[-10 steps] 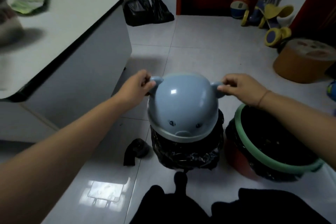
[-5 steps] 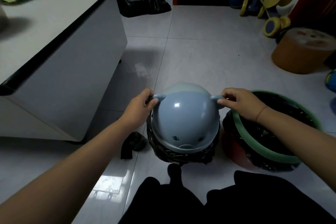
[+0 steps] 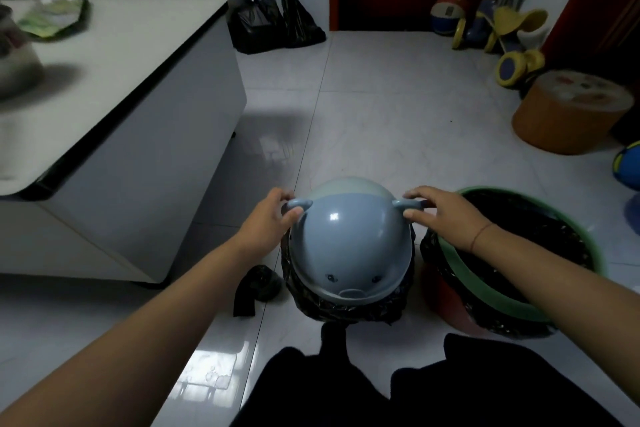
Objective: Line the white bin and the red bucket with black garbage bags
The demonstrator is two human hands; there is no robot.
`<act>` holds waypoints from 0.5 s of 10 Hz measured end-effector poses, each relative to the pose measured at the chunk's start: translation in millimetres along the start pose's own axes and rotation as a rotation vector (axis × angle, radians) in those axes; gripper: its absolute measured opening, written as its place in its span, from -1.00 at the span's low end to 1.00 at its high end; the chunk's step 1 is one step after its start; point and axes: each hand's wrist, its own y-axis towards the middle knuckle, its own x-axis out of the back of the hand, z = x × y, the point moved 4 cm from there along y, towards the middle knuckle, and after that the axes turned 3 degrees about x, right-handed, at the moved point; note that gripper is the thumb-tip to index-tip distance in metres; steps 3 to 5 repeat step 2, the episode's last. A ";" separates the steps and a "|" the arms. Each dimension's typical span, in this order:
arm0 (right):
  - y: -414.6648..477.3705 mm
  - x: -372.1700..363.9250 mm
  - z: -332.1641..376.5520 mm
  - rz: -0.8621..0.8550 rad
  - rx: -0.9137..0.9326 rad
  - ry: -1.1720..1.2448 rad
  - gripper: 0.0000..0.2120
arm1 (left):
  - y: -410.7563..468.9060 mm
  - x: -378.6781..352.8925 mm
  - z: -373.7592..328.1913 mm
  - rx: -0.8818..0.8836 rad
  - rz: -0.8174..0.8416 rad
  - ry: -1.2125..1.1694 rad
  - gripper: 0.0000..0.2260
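On the floor beside the lined red bucket, with left hand and right hand each pinching an ear of the blue lid, seat it squarely to clamp the black bag over the covered white bin.

Floor bears bin, bucket

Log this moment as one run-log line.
left hand pinches ear of blue pig-faced lid | right hand pinches other ear | lid rests over black garbage bag | red bucket bag-lined
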 end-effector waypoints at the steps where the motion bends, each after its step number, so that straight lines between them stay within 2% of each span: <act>1: -21.6 5.5 11.3 -0.051 0.038 0.078 -0.40 | -8.0 9.0 -18.5 -0.009 -0.087 0.006 -0.44; 2: -40.7 8.5 22.4 -0.140 0.197 0.200 -0.52 | -18.5 9.4 -25.0 -0.151 -0.244 -0.004 -0.45; 5: -40.7 8.5 22.4 -0.140 0.197 0.200 -0.52 | -18.5 9.4 -25.0 -0.151 -0.244 -0.004 -0.45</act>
